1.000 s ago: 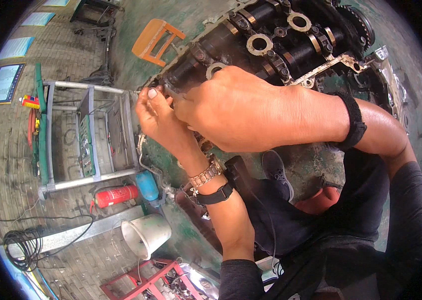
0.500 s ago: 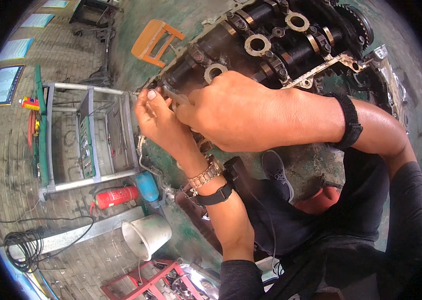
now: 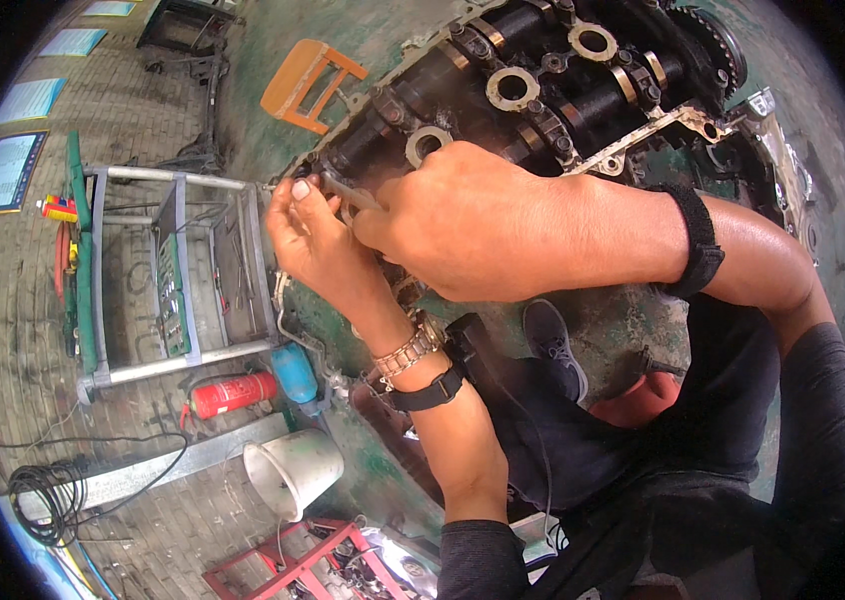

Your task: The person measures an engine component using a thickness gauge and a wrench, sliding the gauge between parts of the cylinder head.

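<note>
An engine cylinder head with dark, oily camshafts lies in front of me, a toothed gear at its far right end. My right hand is closed in a fist over the near left part of it. A pale, slim piece sticks out from its fingers toward the left hand; its kind is not clear. Beside it, at the engine's left end, my left hand has its thumb and fingers curled together. What those fingers hold, if anything, is hidden. The two hands touch or nearly touch.
An orange stool stands beyond the engine. To the left are a metal frame cart, a red fire extinguisher, a blue canister and a whitish bucket. A coiled black cable lies farther left, a red frame nearby.
Both hands stay at the engine's left end, with only a very slight shift of the left hand. The view has moved a little.
</note>
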Tool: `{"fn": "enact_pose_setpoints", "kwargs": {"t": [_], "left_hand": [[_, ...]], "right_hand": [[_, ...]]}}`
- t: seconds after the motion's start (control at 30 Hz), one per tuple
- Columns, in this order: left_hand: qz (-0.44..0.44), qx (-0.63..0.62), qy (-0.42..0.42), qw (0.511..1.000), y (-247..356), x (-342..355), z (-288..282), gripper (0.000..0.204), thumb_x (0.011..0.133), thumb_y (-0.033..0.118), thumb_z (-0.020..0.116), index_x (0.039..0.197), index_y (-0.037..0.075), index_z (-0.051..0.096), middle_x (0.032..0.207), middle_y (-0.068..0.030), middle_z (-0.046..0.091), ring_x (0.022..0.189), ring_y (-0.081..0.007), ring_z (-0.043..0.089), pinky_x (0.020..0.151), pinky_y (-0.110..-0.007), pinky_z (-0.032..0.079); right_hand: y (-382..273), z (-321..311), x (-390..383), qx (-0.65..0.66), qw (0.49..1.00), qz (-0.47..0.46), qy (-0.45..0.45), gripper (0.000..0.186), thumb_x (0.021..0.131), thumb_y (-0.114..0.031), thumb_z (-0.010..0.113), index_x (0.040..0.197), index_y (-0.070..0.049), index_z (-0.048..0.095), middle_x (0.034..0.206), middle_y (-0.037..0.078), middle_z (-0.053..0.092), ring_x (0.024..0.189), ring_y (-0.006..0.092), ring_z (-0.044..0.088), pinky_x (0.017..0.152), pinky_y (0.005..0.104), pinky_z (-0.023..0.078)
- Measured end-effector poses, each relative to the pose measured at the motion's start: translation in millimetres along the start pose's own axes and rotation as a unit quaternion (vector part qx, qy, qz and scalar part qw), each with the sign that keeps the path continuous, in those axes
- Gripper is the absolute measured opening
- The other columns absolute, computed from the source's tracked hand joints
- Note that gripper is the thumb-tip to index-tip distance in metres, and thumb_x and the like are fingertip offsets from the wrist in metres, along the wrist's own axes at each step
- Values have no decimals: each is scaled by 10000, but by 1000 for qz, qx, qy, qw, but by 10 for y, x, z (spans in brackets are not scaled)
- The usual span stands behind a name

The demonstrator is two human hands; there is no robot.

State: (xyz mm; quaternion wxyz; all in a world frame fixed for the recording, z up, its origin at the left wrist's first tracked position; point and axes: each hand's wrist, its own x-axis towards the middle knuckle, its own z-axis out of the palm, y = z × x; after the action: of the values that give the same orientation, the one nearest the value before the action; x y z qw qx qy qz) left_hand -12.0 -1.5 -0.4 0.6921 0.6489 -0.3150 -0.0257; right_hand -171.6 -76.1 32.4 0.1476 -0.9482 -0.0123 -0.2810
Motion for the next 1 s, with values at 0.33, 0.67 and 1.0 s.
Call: {"fn": "enact_pose_setpoints", "kwargs": {"t": [0.33, 0.67, 1.0], "left_hand": [[-4, -4, -12, 1000, 33, -4, -7, 346, 1023, 191, 608, 1252, -66, 575, 1076, -127, 667, 945, -162, 636, 814, -293, 530], [-1, 11, -8, 1000, 47, -4, 2, 348, 1024, 187, 606, 1252, -74, 574, 1064, -127, 667, 933, -158, 637, 804, -289, 533], [-8, 4, -4, 1000, 60, -10, 15, 351, 1023, 181, 603, 1259, -76, 570, 1059, -129, 666, 927, -153, 635, 794, -281, 531]], "right_hand": [[-6, -13, -1, -6, 1000, 1, -2, 187, 765, -92, 692, 902, 14, 624, 768, 175, 670, 665, 358, 687, 572, 441, 545], [2, -6, 4, 3, 1000, 4, 1, 182, 769, -101, 691, 896, 16, 631, 758, 179, 670, 657, 363, 687, 571, 447, 547], [8, -15, 1, 5, 1000, -4, 4, 209, 772, -98, 687, 925, 32, 629, 806, 192, 680, 676, 369, 690, 580, 450, 553]]}}
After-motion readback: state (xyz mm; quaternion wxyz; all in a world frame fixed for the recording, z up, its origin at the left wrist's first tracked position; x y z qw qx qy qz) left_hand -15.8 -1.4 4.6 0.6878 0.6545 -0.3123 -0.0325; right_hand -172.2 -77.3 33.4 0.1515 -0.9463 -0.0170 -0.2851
